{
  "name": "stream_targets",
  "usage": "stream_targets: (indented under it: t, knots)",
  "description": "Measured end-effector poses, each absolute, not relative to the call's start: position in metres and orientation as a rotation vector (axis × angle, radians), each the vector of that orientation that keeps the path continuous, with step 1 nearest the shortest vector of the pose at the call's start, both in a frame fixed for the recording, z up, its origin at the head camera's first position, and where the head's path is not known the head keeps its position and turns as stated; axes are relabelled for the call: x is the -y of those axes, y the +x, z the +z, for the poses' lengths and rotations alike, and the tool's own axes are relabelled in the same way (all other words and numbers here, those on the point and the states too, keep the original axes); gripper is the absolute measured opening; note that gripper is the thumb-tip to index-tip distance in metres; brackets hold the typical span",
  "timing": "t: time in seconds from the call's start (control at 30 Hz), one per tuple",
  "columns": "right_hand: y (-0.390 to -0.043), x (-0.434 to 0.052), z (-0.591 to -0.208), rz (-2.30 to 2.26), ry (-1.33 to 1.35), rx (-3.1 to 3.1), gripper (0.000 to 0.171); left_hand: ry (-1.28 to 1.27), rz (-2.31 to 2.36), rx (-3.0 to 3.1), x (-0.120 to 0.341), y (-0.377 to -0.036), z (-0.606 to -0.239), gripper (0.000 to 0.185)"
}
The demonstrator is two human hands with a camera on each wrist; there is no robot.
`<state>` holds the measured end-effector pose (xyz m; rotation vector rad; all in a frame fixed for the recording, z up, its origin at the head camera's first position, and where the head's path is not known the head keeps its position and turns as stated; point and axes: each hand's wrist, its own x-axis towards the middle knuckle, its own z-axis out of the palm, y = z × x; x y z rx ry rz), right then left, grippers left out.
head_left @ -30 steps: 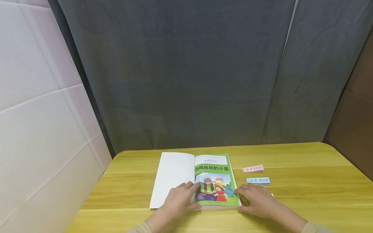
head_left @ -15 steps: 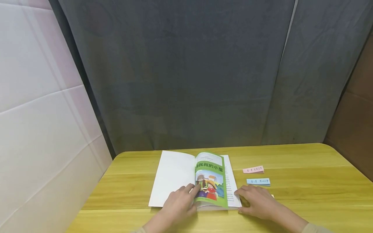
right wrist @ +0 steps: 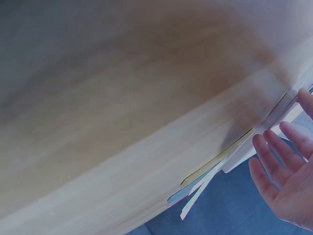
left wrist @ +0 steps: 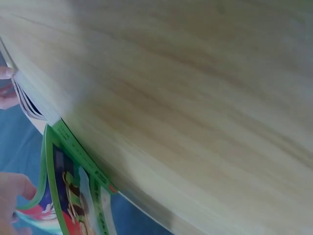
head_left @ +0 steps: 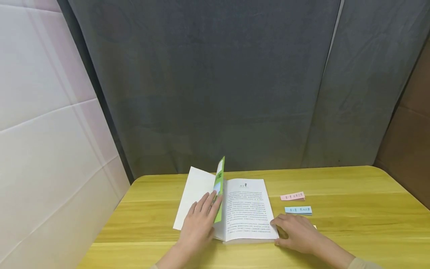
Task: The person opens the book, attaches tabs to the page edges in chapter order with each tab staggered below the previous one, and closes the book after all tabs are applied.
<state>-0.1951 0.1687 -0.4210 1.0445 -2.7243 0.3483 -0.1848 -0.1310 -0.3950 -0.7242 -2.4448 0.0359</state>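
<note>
An open book (head_left: pixel 248 209) lies on the table, its right-hand page full of printed text under a short heading. One green illustrated page (head_left: pixel 220 186) stands nearly upright at the spine. My left hand (head_left: pixel 197 224) has its fingers extended against that page, over the white inside of the slightly raised front cover (head_left: pixel 190 198); its thumb is mostly hidden in the head view. In the left wrist view the green spine (left wrist: pixel 80 152) shows beyond the hand. At the book's lower right corner, my right hand (head_left: pixel 298 232) holds the edge between thumb and forefinger.
To the right of the book lie a pink paper strip (head_left: pixel 292 196) and a blue paper strip (head_left: pixel 298 210), both handwritten. A yellow strip (right wrist: pixel 205 174) is mostly hidden behind my right hand in the head view. A dark curtain (head_left: pixel 215 93) hangs behind the table (head_left: pixel 352 209).
The green illustrated page has lifted from the right side and swung left, uncovering the text page. My left hand has moved left and up with it. The right hand stays in place.
</note>
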Motion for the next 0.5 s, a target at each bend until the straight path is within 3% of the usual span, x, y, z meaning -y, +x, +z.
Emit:
stream_targets:
  t: [0.17, 0.5]
  knots:
    - [-0.1962, -0.1694, -0.4214, 0.339, 1.046, 2.697, 0.039, -0.703, 0.158, 2.376, 0.1373, -0.1880, -0.3945, 0.089]
    - [-0.1980, -0.1694, -0.4210, 0.330, 1.053, 2.692, 0.039, -0.682, 0.341, 2.571, 0.1332, -0.1868, -0.4007, 0.067]
